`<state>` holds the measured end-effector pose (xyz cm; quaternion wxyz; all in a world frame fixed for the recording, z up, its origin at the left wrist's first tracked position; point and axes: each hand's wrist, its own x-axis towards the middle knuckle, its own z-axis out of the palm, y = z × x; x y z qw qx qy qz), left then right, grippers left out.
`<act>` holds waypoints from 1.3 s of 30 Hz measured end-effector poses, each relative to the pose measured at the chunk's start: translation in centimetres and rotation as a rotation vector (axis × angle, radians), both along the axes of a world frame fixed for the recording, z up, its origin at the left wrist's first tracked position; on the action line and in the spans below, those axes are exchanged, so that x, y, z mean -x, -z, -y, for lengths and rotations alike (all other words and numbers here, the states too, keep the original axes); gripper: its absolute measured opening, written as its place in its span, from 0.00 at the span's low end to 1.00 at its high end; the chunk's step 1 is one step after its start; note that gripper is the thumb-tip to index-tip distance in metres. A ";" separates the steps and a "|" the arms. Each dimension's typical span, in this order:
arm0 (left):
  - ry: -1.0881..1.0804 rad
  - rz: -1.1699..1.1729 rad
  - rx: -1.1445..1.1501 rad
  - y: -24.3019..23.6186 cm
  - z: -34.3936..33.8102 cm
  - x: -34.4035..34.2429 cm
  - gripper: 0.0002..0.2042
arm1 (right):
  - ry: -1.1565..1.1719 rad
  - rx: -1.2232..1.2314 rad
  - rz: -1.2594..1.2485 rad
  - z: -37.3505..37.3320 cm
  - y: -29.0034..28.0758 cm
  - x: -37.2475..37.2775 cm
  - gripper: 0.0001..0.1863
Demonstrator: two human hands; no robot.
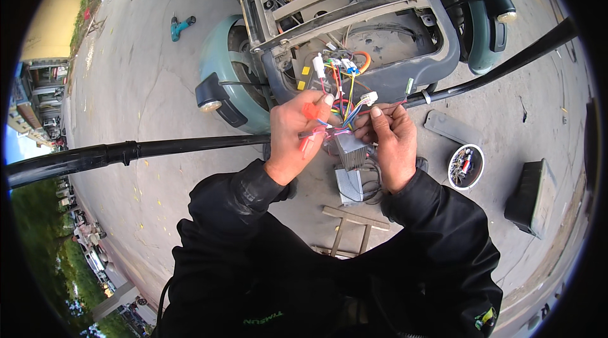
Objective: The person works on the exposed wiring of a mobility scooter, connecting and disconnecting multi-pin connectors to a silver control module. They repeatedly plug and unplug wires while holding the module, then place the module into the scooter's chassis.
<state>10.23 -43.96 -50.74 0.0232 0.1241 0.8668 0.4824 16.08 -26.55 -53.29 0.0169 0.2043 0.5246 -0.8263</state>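
Note:
My left hand point(292, 132) is closed round a red-handled tool point(309, 142), possibly pliers, among coloured wires. My right hand point(392, 145) pinches thin wires point(400, 103) at the right of the bundle. White connectors point(368, 97) and a blue one point(350, 67) hang from the harness above my hands, in front of the open grey front compartment point(423, 59) of a pale green vehicle point(216, 62). A finned silver metal box point(351, 151) sits just below the wires, with a second finned box point(348, 187) and black cables under it.
A long black bar point(158, 150) crosses at waist height, continuing at upper right. A teal drill point(179, 28) lies on the concrete. At right are a bucket of small parts point(466, 183), a grey plate point(446, 125) and a black bin point(525, 202). A wooden stool point(354, 218) stands below me.

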 end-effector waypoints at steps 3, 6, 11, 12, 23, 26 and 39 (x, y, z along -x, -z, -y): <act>0.008 0.008 -0.057 0.0 1.0 -1.7 0.11 | 0.040 0.017 0.006 -0.7 -0.1 0.5 0.07; -0.043 0.197 -0.217 0.2 2.0 -2.6 0.13 | 0.040 0.027 0.002 -0.6 -0.2 0.4 0.07; -0.079 0.501 -0.296 0.7 2.7 -2.6 0.15 | 0.017 0.022 0.001 0.0 0.1 0.4 0.08; -0.053 0.498 -0.275 0.8 2.7 -2.7 0.16 | 0.022 0.001 0.041 0.1 0.2 0.3 0.08; -0.094 0.666 -0.474 2.4 2.0 -4.0 0.14 | 0.009 -0.055 -0.072 0.0 1.2 0.1 0.06; -0.112 0.679 -0.555 2.9 1.1 -4.2 0.15 | 0.014 -0.048 -0.076 0.3 1.2 0.0 0.06; -0.213 0.701 -0.690 3.1 0.2 -4.5 0.16 | 0.047 -0.066 -0.099 0.3 1.3 -0.3 0.06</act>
